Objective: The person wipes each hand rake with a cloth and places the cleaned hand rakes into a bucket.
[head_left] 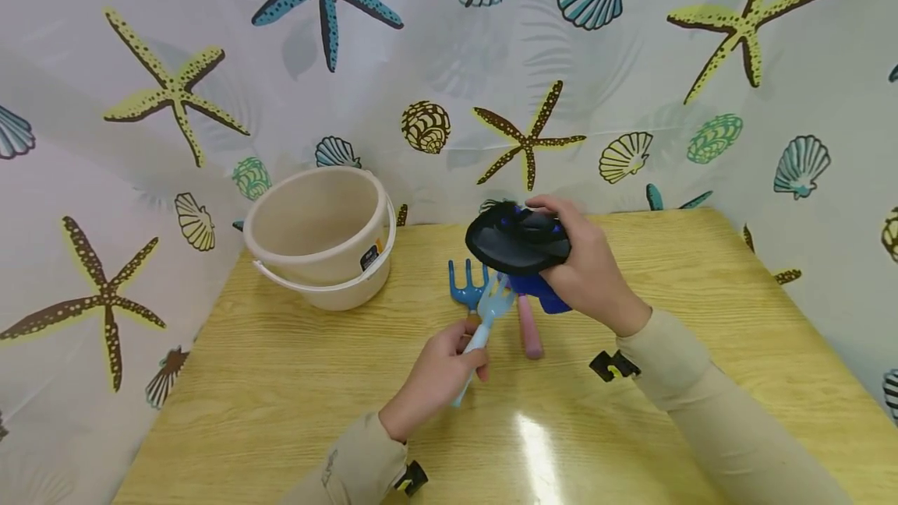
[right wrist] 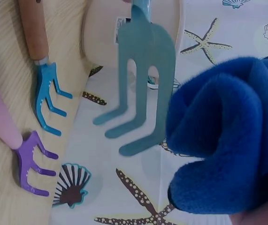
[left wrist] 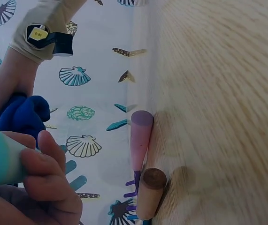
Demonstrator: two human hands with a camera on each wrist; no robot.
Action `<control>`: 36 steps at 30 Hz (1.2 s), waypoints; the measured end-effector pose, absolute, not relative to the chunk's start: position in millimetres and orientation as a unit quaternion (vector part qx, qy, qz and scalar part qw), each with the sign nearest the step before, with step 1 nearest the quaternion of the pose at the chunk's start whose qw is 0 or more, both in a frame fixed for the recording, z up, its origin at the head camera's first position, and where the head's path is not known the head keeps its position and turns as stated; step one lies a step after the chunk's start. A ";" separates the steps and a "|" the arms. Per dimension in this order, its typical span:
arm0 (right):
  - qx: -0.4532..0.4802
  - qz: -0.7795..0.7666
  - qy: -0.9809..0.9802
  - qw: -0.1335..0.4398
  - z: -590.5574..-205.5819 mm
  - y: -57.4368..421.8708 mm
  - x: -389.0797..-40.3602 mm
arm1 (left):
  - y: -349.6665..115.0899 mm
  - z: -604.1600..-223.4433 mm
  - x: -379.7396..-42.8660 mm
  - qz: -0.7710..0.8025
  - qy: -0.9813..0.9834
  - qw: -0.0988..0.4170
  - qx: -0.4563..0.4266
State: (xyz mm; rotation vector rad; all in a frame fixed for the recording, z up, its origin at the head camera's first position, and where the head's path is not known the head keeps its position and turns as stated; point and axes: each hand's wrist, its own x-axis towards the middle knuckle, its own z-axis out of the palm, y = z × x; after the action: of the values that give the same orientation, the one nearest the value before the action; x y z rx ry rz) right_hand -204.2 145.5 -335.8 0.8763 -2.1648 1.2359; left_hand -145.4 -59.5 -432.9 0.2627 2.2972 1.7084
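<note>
My left hand (head_left: 438, 372) grips the handle of a light blue three-pronged hand rake (head_left: 495, 302), prongs pointing away and held above the table. My right hand (head_left: 589, 275) holds a soft bundle from its right side: a black, oval-looking piece (head_left: 515, 248) on top and blue plush cloth (right wrist: 218, 140) below. In the right wrist view the folded cloth is right beside the rake's prongs. Under the hands lie two more hand rakes: a blue one (head_left: 468, 291) with a wooden handle, and a purple-headed one with a pink handle (head_left: 531, 330), its head partly hidden by the cloth.
A cream bucket (head_left: 316, 271) with a white handle stands at the back left of the wooden table (head_left: 295, 404). Behind and along the sides hangs a white curtain (head_left: 393, 84) printed with starfish and shells.
</note>
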 end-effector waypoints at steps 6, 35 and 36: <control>0.306 0.373 -0.857 0.179 -369.5 142.5 -227.1 | -61.1 -435.1 -144.6 0.571 0.810 0.095 0.091; 0.468 0.183 -0.846 0.177 -423.2 120.6 -201.9 | -65.9 -437.2 -147.5 0.487 0.864 0.049 0.117; 0.466 0.183 -0.847 0.179 -423.3 121.0 -202.9 | -65.7 -437.3 -147.4 0.485 0.866 0.047 0.117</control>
State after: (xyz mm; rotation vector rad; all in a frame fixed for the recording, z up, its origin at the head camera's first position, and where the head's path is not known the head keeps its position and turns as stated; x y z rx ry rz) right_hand -202.9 121.0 -423.3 1.3173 -2.3958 0.5169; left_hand -147.4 -65.7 -437.3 0.3584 2.6407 1.4781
